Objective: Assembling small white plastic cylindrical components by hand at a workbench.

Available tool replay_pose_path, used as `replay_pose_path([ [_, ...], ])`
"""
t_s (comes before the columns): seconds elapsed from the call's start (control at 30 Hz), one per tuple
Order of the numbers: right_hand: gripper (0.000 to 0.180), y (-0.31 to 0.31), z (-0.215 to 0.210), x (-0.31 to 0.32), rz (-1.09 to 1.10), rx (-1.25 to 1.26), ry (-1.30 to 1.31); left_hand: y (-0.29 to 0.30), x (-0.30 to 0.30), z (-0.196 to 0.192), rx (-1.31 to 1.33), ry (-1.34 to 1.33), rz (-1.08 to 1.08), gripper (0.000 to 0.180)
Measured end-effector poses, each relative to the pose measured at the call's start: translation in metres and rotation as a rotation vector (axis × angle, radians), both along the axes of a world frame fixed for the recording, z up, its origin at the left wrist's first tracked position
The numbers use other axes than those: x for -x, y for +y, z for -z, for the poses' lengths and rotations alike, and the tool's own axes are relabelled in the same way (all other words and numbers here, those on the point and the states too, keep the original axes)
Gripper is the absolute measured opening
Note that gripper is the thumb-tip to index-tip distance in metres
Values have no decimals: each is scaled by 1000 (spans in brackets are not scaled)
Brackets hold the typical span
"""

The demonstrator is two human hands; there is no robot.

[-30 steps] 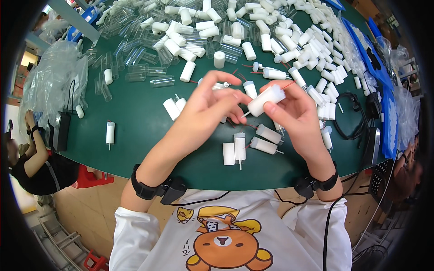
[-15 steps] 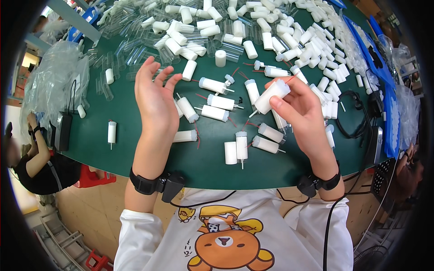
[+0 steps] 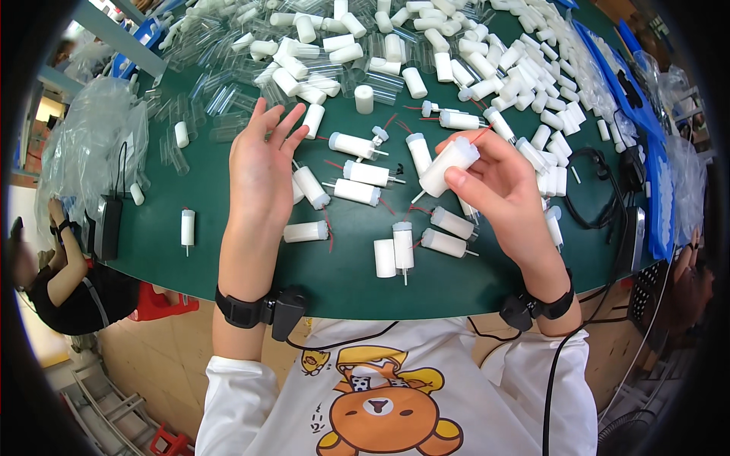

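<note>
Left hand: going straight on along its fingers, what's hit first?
Likely the near edge of the heap of white cylinders and clear tubes, just beyond the open left hand. Depth is unclear: the hand looks raised, so it might pass above them.

Crumpled clear plastic (image 3: 91, 144) is covering the left edge of the green table (image 3: 327, 281), with a black adapter (image 3: 108, 228) standing nearer the front-left edge. Black cable (image 3: 595, 226) is lying looped toward the right edge. Beyond the front-left edge, a co-worker (image 3: 80, 292) is sitting near a red stool (image 3: 163, 301).
</note>
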State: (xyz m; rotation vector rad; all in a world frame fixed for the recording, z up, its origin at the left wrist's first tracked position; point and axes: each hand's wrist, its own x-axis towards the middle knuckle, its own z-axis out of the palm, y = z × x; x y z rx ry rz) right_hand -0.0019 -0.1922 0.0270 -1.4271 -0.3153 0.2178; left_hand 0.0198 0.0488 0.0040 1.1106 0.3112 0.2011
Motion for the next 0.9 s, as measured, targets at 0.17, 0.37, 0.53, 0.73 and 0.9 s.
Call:
replay_pose_path([
  [0.17, 23, 1, 1, 0, 1, -5, 0, -3, -1, -1, -10, 13, 9, 43],
  [0.37, 23, 0, 1, -1, -4, 3, 3, -3, 1, -3, 14, -30, -43, 36],
  [0.53, 24, -1, 1, -1, 12, -6, 23, -9, 3, -13, 2, -215, -66, 29],
  [0.73, 30, 0, 3, -1, 21, -6, -149, -12, 6, -13, -27, -327, 225, 23],
  [0.9, 32, -1, 2, 0, 89, 112, -357, -25, 12, -16, -70, -236, 446, 16],
])
